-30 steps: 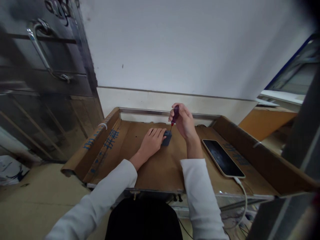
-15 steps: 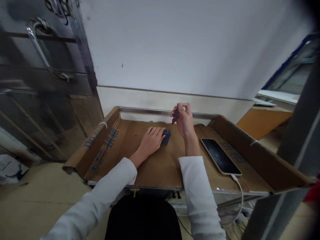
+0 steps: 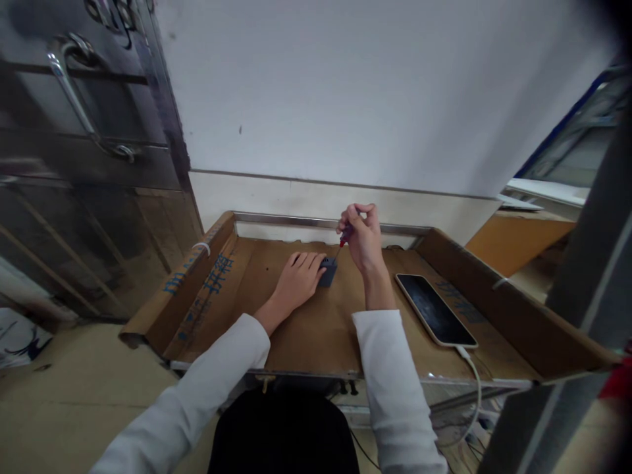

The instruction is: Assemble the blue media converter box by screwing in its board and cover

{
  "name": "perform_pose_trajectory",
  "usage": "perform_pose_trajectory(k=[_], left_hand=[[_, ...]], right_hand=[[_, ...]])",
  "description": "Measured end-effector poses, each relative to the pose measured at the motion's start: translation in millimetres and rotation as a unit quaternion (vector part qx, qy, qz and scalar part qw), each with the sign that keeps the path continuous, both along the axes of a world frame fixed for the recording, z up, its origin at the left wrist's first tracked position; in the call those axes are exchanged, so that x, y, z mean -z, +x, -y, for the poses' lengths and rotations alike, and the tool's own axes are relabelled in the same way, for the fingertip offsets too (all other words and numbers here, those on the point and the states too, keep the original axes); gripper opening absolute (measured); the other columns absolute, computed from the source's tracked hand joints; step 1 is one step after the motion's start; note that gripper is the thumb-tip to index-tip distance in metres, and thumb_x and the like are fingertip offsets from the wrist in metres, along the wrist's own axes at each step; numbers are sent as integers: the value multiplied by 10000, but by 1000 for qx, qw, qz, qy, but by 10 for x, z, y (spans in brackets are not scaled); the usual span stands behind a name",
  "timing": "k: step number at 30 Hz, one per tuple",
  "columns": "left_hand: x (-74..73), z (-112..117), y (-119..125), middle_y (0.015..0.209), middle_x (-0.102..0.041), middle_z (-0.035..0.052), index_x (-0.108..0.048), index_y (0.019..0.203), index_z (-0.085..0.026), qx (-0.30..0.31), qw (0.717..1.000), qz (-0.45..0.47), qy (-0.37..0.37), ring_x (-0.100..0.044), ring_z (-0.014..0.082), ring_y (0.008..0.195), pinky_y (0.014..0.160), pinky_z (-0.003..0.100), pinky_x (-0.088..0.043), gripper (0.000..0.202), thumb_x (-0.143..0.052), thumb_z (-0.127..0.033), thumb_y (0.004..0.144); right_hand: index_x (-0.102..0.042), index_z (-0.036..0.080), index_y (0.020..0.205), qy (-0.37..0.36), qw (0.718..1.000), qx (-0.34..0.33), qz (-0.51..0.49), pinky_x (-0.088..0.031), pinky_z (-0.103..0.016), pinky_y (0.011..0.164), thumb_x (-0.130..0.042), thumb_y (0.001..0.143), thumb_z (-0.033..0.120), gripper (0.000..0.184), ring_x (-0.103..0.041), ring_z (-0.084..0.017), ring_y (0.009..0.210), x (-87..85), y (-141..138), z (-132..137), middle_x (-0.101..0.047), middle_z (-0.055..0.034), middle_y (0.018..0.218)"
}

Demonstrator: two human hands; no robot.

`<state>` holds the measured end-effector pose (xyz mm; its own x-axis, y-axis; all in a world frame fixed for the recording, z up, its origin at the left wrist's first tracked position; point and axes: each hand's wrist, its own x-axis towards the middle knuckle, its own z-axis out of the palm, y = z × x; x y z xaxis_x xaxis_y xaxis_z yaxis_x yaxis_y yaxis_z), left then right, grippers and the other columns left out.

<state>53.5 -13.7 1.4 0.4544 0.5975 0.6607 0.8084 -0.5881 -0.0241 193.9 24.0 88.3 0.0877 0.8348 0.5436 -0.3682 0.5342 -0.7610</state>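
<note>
The small dark block (image 3: 328, 275) sits on the cardboard (image 3: 316, 342), roughly straight ahead at twelve o'clock from the person. From the block's eight o'clock, the left hand (image 3: 300, 279) grips it, fingers draped over it and thumb at the near side; firm, even pressure there should keep it from twisting. The right hand (image 3: 364, 240), toward one o'clock, has its fingers closed round a reddish-purple screwdriver (image 3: 342, 242), shaft leaning down to the block's top. I'd bring that shaft square to the work and press straight down while turning, though from here I can't quite make out where the tip seats. Out at four o'clock lies a phone (image 3: 437, 309), well apart from both hands.
</note>
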Motion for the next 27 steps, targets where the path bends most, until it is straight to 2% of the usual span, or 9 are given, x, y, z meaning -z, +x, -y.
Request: perform_pose_trajectory(k=[4, 8, 11, 14, 17, 21, 23, 27], left_hand=[[-5, 2, -5, 1170, -633, 89, -503, 1242, -150, 1, 1000, 5, 3, -554, 208, 1060, 934, 356, -360, 346, -312, -295, 992], [-11, 7, -2, 1153, -637, 90, -507, 1235, -155, -1, 1000, 5, -6, -556, 212, 1052, 927, 359, -363, 336, -327, -293, 987], [-15, 10, -2, 1153, -636, 93, -506, 1235, -153, 1, 1000, 5, -8, -554, 213, 1051, 924, 361, -364, 335, -327, -292, 988], [-12, 9, -1, 1155, -634, 90, -503, 1236, -149, 2, 1000, 7, -4, -552, 213, 1051, 931, 361, -361, 336, -326, -290, 989], [-6, 6, 4, 1153, -634, 89, -502, 1237, -150, 2, 1000, 8, -3, -550, 212, 1056, 933, 364, -363, 332, -333, -288, 987], [-3, 5, 10, 1151, -637, 83, -509, 1224, -154, 0, 1000, 12, -2, -556, 211, 1047, 925, 363, -365, 318, -351, -289, 982], [-4, 6, 8, 1147, -639, 79, -511, 1218, -154, 0, 1000, 14, 1, -558, 212, 1042, 925, 361, -362, 314, -354, -287, 982], [-4, 8, 2, 1142, -639, 79, -509, 1221, -155, 2, 1000, 14, 4, -555, 213, 1038, 923, 360, -360, 319, -343, -289, 985]], right_hand=[[-475, 238, 781, 0, 999, -24, 21, -451, -222, 544, -700, 715, 444, 312, -512, -73, 582, -19, 71, 13, -534, 59, 691], [-503, 234, 823, -8, 997, -73, 19, -408, -216, 495, -621, 777, 517, 311, -444, -66, 505, -35, 68, 32, -441, 74, 609], [-463, 250, 839, -17, 998, -52, -9, -333, -197, 435, -586, 786, 565, 342, -356, -58, 444, -29, 17, 25, -359, 97, 567], [-402, 273, 846, -13, 999, -34, -23, -293, -180, 418, -662, 741, 527, 379, -345, -59, 433, -12, -21, 8, -370, 115, 548], [-393, 258, 789, 0, 999, -53, -10, -374, -190, 478, -728, 699, 468, 405, -447, -66, 502, -5, -15, -2, -472, 98, 587], [-475, 220, 700, 22, 998, -59, -1, -485, -246, 641, -749, 662, 495, 390, -544, -82, 634, -18, 51, 3, -560, 47, 709], [-525, 213, 711, 25, 997, -67, 7, -489, -253, 638, -709, 693, 537, 373, -511, -79, 590, -22, 80, 9, -517, 46, 655], [-533, 210, 761, 10, 996, -93, -7, -411, -225, 492, -593, 767, 613, 407, -367, -62, 460, -14, 66, 3, -341, 80, 536]])
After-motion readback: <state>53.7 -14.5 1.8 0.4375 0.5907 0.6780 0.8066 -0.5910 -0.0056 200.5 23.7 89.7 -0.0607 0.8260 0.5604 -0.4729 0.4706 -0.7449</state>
